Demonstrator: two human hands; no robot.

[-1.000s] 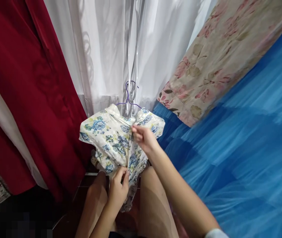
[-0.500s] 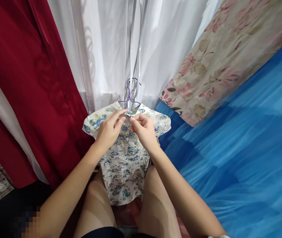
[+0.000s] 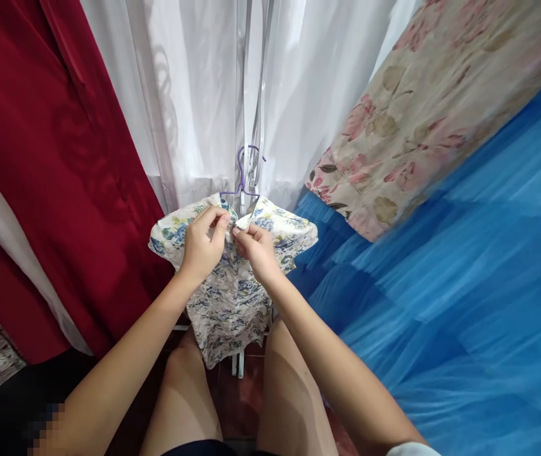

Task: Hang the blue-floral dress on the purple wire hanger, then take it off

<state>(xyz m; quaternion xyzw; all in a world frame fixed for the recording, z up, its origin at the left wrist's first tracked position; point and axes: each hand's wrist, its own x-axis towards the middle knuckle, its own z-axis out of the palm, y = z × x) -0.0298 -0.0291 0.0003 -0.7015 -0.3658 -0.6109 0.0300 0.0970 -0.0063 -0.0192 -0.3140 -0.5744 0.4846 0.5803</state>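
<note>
A small white shirt with blue flowers [image 3: 225, 297] hangs on a purple hanger [image 3: 241, 174] in front of me, over my knees. My left hand [image 3: 204, 244] pinches the shirt's front just under the collar, fingers closed on the cloth. My right hand [image 3: 254, 250] pinches the other side of the opening, fingertip to fingertip with the left. The hanger's hook sits on a thin metal upright [image 3: 251, 95] before the white curtain. What the fingertips hold besides cloth is too small to tell.
A dark red curtain [image 3: 56, 158] hangs at the left and a white sheer curtain [image 3: 189, 95] behind the shirt. A blue bedcover [image 3: 465, 285] and a floral pillow [image 3: 432, 101] lie at the right. My bare knees [image 3: 284, 380] are below.
My left hand rose from the shirt's hem to the collar and met the right hand. The shirt now hangs open and flat; both hands and shirt shifted slightly left.
</note>
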